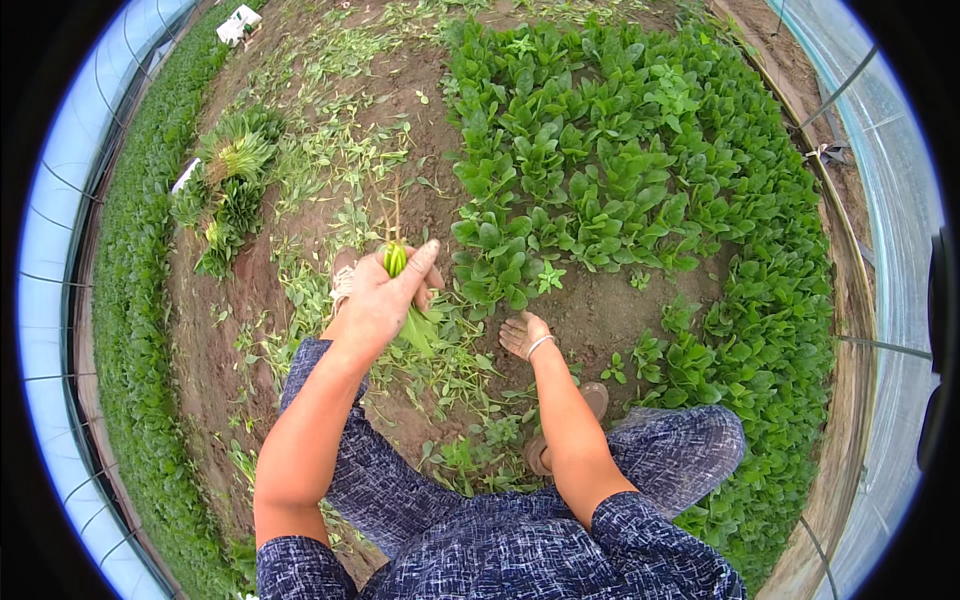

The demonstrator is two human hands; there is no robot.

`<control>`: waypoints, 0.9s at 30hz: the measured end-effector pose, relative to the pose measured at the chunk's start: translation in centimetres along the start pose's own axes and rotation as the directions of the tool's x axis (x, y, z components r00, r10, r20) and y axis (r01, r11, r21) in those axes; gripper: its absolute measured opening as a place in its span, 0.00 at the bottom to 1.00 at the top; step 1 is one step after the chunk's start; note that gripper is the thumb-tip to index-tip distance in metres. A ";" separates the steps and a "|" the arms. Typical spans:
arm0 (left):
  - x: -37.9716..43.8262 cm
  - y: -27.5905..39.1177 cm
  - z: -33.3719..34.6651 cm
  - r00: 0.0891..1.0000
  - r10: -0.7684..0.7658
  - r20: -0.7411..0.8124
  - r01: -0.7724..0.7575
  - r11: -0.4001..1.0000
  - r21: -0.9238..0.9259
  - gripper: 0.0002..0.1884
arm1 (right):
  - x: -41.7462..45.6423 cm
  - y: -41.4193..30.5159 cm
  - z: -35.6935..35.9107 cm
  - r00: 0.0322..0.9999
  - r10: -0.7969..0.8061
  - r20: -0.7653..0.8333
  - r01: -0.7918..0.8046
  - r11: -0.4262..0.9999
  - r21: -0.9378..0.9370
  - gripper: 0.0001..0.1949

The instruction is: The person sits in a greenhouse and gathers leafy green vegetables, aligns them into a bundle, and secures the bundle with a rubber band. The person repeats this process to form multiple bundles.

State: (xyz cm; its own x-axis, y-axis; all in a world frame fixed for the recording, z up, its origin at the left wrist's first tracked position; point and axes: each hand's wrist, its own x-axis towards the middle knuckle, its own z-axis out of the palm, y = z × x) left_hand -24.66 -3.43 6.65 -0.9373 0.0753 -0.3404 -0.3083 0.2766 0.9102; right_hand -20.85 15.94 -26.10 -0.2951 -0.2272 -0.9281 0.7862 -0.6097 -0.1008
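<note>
My left hand (pixel 386 292) is closed around a small bunch of leafy green plants, probably spinach (pixel 394 259). Thin brown roots stick out above the fist, and the leaves hang out below it. To the right, my right hand (pixel 523 336) is low over bare soil (pixel 592 315), its fingers extended and nothing visible in it. Just beyond that hand stands the near edge of a dense patch of growing spinach (pixel 562 165). Loose leaves and stems (pixel 442 367) litter the ground between my feet.
Bundled spinach (pixel 236 154) lies in a pile at the left. Another planted row (pixel 139 300) runs along the left film wall (pixel 52 300). Clear plastic sheeting (pixel 900 300) curves along the right side. A white object (pixel 238 24) is at the upper left.
</note>
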 end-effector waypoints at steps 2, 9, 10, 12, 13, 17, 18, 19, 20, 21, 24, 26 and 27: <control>-0.1 -0.6 0.6 0.999 -0.003 0.054 0.003 1.000 0.004 0.18 | 1.5 -1.0 1.9 0.984 0.172 0.043 -0.177 0.954 0.244 0.25; 0.1 -1.1 0.0 0.987 0.137 0.088 -0.155 0.955 0.253 0.13 | 6.5 -4.1 6.7 0.945 0.116 0.305 -0.272 0.798 0.538 0.24; 0.1 -0.9 -0.2 0.988 0.130 0.089 -0.148 0.960 0.237 0.13 | 7.5 -4.3 6.7 0.959 0.126 0.254 -0.257 0.766 0.589 0.24; 0.3 -0.7 -0.4 0.981 0.153 0.120 -0.181 0.942 0.284 0.13 | 9.3 -4.9 6.0 0.973 0.182 0.145 -0.232 0.732 0.640 0.21; 0.4 -0.6 -0.4 0.981 0.145 0.128 -0.178 0.936 0.303 0.14 | 10.1 -5.0 5.7 0.976 0.170 0.139 -0.220 0.761 0.610 0.17; 0.5 -0.4 0.1 0.975 0.157 0.157 -0.206 0.902 0.379 0.15 | 10.4 -3.8 3.2 0.860 0.254 0.443 -0.477 0.708 0.521 0.17; 0.6 -0.5 0.2 0.972 0.168 0.163 -0.221 0.891 0.398 0.15 | 9.8 -2.9 2.7 0.851 0.286 0.440 -0.488 0.739 0.465 0.18; 0.6 -0.6 0.2 0.967 0.182 0.178 -0.243 0.866 0.436 0.16 | 8.8 -1.8 2.3 0.872 0.204 0.445 -0.390 0.838 0.381 0.17; 0.7 -0.7 0.1 0.962 0.196 0.192 -0.266 0.839 0.474 0.16 | 7.3 -0.8 1.8 0.808 0.144 0.572 -0.288 0.943 0.168 0.15; 0.9 -1.0 0.1 0.957 0.205 0.204 -0.284 0.808 0.517 0.17 | 5.6 0.1 1.4 0.825 0.105 0.556 -0.125 0.992 -0.003 0.12; 1.4 -2.1 0.2 0.963 0.060 0.262 -0.215 0.755 0.619 0.18 | -0.4 2.9 1.9 0.849 -0.423 0.317 0.468 0.880 -0.078 0.19; 1.9 -3.0 0.6 0.959 0.018 0.281 -0.212 0.704 0.677 0.18 | -5.1 2.9 2.7 0.722 -0.505 0.474 0.574 0.819 -0.002 0.21; 2.1 -3.4 0.9 0.957 0.022 0.288 -0.225 0.684 0.694 0.19 | -7.5 2.7 3.5 0.652 -0.563 0.508 0.630 0.775 0.049 0.23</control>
State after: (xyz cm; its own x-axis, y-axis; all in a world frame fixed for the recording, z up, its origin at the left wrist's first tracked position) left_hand -25.46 -3.36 2.65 -0.8575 0.3539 -0.3735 0.1125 0.8373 0.5351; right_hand -18.39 13.35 -18.21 -0.9108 -0.1911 -0.3660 0.3964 -0.6528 -0.6455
